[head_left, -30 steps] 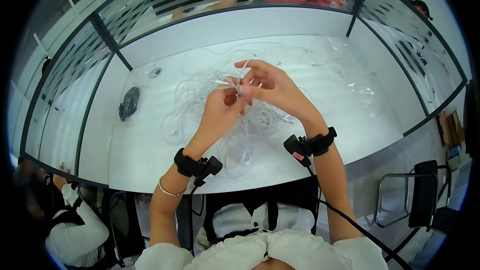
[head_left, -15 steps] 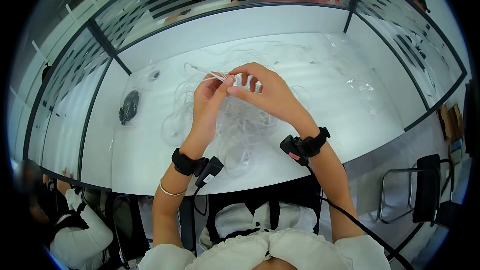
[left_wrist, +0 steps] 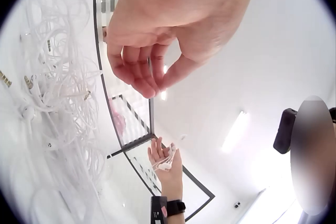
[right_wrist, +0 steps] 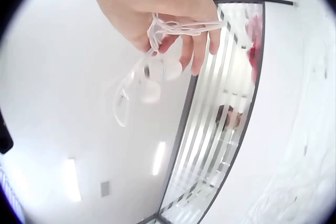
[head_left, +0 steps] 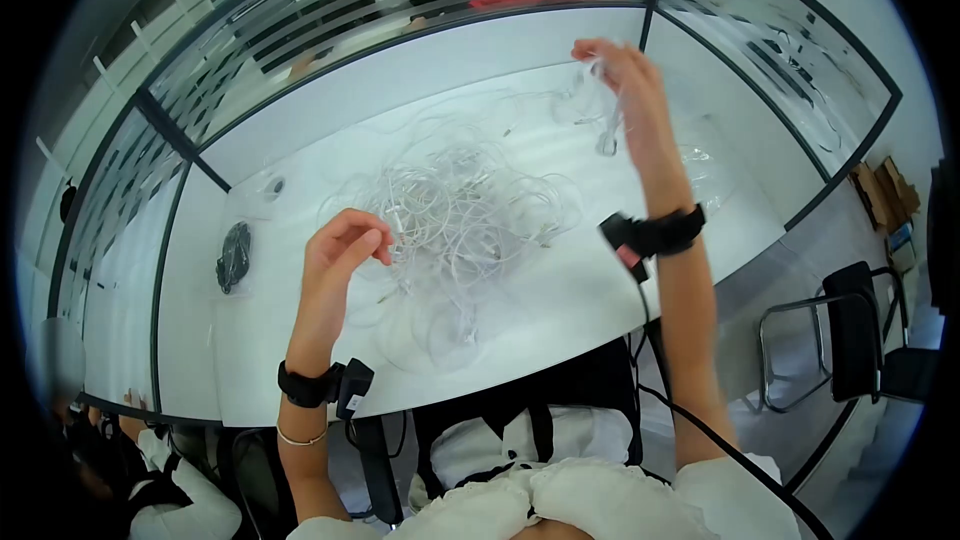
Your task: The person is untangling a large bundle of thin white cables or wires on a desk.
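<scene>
White cables with small plugs form a tangled pile (head_left: 460, 205) in the middle of the table. At the pile's left edge hovers my left hand (head_left: 335, 260); the left wrist view shows that hand (left_wrist: 173, 29) with loosely bent fingers, its thumb close to the fingertips, holding nothing. Over the table's far right part, my right hand (head_left: 640, 105) grips a small bundle of white earphones (head_left: 607, 140). In the right wrist view the looped cord (right_wrist: 157, 32) lies between thumb and fingers, and white earbuds (right_wrist: 151, 91) dangle, slightly blurred.
A black bundle (head_left: 233, 257) in a clear bag lies on the left of the table. Clear plastic bags (head_left: 705, 170) are at the right. Low partitions (head_left: 420, 65) with striped glass above enclose the table; a black chair (head_left: 850, 330) stands outside, lower right.
My hands have parted: the right has moved far to the right and away with the white earphones, while the left has let go and moved left and nearer.
</scene>
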Demonstrator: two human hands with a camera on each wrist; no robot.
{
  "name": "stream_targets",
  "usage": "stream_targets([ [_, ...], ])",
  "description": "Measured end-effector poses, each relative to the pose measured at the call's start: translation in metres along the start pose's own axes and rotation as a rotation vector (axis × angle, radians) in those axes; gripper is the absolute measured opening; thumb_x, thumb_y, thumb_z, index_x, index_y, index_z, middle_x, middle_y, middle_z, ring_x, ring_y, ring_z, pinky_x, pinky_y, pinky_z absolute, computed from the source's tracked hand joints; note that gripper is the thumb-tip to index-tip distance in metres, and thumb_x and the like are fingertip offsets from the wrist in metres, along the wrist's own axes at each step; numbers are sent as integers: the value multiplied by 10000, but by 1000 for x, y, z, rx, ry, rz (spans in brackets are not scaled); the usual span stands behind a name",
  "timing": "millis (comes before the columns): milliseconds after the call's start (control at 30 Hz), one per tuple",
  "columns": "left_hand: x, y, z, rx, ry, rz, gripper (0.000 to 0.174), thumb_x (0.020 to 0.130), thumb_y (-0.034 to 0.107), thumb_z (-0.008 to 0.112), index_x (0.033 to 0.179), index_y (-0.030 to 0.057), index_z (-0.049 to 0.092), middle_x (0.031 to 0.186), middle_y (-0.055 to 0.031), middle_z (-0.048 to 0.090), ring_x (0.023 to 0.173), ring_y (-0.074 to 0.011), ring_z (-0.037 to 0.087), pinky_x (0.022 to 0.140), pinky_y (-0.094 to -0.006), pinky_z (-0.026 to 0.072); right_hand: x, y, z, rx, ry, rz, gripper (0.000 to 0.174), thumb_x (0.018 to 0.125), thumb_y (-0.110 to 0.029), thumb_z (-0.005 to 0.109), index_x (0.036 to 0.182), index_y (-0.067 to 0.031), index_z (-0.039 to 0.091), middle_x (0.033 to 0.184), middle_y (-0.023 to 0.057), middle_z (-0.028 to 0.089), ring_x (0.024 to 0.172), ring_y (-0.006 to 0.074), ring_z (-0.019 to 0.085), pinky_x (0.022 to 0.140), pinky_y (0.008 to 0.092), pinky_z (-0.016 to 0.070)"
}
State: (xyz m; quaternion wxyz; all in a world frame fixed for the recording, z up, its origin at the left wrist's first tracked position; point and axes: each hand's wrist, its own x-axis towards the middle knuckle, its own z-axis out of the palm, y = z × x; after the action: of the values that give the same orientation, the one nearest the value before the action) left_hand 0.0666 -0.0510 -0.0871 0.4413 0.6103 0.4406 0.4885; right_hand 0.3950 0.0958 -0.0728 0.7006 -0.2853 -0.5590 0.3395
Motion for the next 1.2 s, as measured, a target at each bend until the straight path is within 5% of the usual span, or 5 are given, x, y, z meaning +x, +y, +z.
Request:
stream_targets([
  [400,3,-19,-28,-52,117,-111,70,893,65,552,896,7,591,810,-57,605,699,-135,552,714,-268,428,122,79,-176,-630,1,552,433,806,-394,721,1013,-33,602,728,-37,518,591,44,486,623,241,468],
  [567,10,-17,-31,-44,156,-147,74,900,72,551,892,12,593,793,-58,597,700,-134,552,691,-263,432,157,127,-208,-1389,-49,351,611,802,-484,644,1308,-157,543,1307,179,553,1233,340,505,1007,393,391],
  [667,13,-14,-29,-36,130,-157,71,903,74,549,891,18,590,787,-57,597,694,-133,551,689,-262,431,164,153,-231,-1162,9,150,545,830,-427,621,1296,-152,558,1290,171,566,1191,320,537,993,365,402],
  [833,21,-9,-17,73,74,-92,98,909,75,552,961,9,602,881,-46,620,796,-130,574,747,-261,445,137,113,-176,-799,-237,113,338,903,-267,564,1101,-14,668,991,88,688,997,182,608,909,289,437],
  [1200,27,-51,2,945,-73,227,619,740,115,716,1321,147,505,1411,-107,392,1287,-322,383,1086,-427,298,-6,24,47,-596,-1177,289,427,929,-345,577,1252,-66,567,1204,114,613,1107,209,572,957,343,428],
])
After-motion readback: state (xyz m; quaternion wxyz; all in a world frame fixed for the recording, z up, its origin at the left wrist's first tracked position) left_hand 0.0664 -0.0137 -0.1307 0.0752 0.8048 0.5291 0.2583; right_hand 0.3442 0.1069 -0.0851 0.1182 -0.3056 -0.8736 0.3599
